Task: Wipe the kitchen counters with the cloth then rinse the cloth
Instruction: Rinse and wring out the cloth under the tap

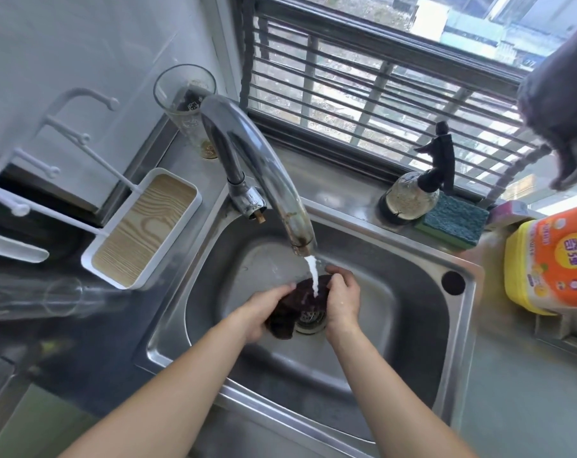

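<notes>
Stainless sink (412, 325) under window: left hand (264, 312) and right hand (343, 302) fingers gripping dark cloth (300, 302) beneath running faucet (267, 173), so rinsing underway, wiping presumably done.

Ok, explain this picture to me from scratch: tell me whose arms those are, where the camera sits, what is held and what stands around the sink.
There is no machine here. A person wears one wide-angle camera on the head, so you look down along their bare arms. The left hand and right hand both grip a dark cloth under water running from the tap, over the drain of the steel sink. On the ledge behind stand a spray bottle and a green sponge. An orange and yellow container stands at the right, a tall glass and a white tray at the left.
</notes>
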`<state>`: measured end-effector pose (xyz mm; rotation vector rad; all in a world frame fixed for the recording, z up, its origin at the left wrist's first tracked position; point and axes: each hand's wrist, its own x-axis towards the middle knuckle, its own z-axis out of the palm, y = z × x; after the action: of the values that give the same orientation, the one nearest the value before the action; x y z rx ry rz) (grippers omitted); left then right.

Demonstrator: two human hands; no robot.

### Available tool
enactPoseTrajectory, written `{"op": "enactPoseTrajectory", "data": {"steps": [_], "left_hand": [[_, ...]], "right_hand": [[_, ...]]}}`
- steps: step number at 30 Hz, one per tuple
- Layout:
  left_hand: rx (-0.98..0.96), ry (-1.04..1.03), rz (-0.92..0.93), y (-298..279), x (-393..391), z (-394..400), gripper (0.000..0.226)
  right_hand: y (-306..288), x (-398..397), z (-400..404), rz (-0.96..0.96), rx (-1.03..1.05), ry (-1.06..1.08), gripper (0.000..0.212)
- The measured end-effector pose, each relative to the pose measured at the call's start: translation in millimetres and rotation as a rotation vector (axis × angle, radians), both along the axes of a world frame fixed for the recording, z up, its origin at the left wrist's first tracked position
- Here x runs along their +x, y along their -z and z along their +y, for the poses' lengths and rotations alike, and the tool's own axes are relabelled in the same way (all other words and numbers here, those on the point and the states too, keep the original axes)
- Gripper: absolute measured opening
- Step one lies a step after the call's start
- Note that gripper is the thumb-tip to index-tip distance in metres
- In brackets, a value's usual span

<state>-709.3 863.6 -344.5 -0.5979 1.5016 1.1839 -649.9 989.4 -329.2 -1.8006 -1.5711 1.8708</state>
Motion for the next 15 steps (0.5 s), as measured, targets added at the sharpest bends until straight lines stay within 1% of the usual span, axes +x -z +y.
{"op": "enactPoseTrajectory", "data": {"steps": [2,3,5,8,9,12,15], "left_hand": [[0.035,-0.063,0.034,-0.2,3.7,7.6,0.029],[0.031,-0.076,0.096,1.1,4.9,12.9,0.025],[0.026,-0.090,0.200,2.0,8.5,23.4,0.025],[0.031,-0.147,0.104,-12.4,14.4,41.7,0.051],[0.012,-0.152,0.107,-12.1,15.7,46.2,0.053],[-0.029,-0.150,0.159,-11.0,17.5,52.7,0.055],[-0.053,-0.124,0.214,-5.3,20.2,51.0,0.049]], "right_hand": [[-0.7,-0.1,-7.0,-0.090,0.050,-0.105,0.028],[-1.1,0.3,-13.0,-0.110,0.074,-0.188,0.026],[0.6,1.0,-24.9,-0.094,0.126,-0.300,0.022],[2.9,0.8,-30.6,-0.139,0.214,-0.318,0.037],[1.8,0.5,-29.5,-0.160,0.236,-0.310,0.040],[-2.7,1.6,-25.9,-0.173,0.257,-0.284,0.042],[-4.2,2.2,-21.5,-0.167,0.308,-0.301,0.044]]}}
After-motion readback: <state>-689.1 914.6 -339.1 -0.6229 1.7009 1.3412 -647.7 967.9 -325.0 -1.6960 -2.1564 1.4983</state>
